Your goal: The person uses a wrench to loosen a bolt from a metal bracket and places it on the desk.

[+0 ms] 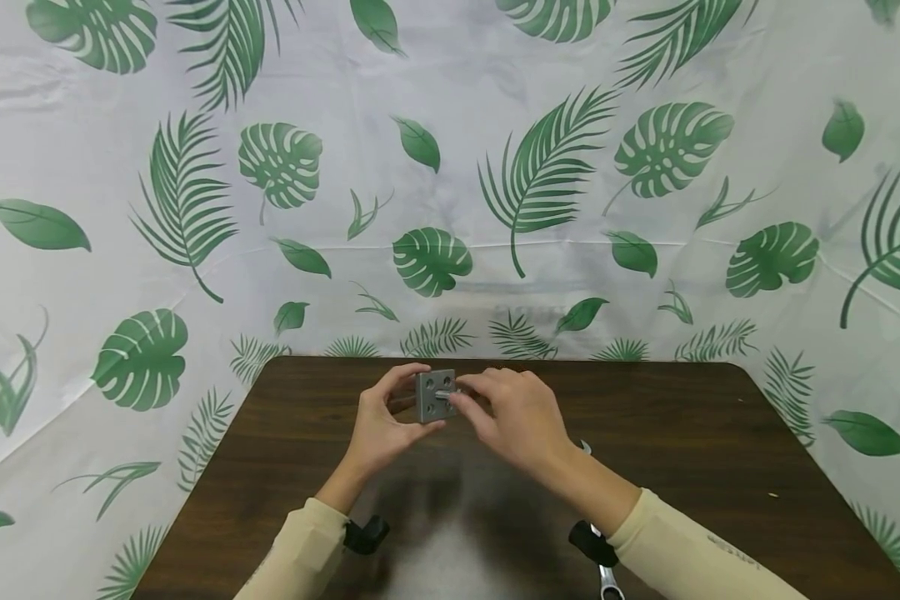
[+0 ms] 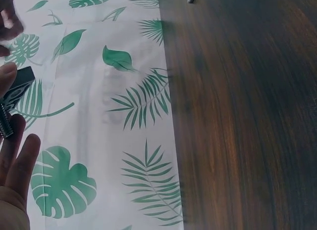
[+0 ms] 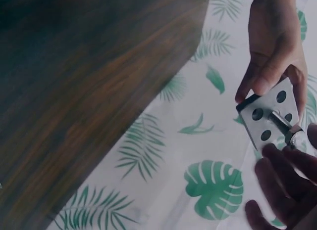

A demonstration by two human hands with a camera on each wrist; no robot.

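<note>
My left hand (image 1: 381, 421) holds a square grey metal plate (image 1: 426, 408) by its edges, raised in front of me over the table. Several round holes show in the plate's face. A silver bolt (image 3: 281, 122) stands through the middle of the plate, its head on the side toward my right hand (image 1: 521, 417). Thumb and fingers of that hand pinch the bolt at its head. From the back of the plate (image 2: 20, 86), a threaded end juts out beside the left fingers (image 2: 17, 156).
A silver wrench (image 1: 610, 579) lies on the dark wooden table (image 1: 690, 433), partly hidden under my right forearm. A small pale scrap (image 1: 773, 495) lies at the right. White cloth (image 1: 450, 200) with green leaves hangs behind the table and at both sides.
</note>
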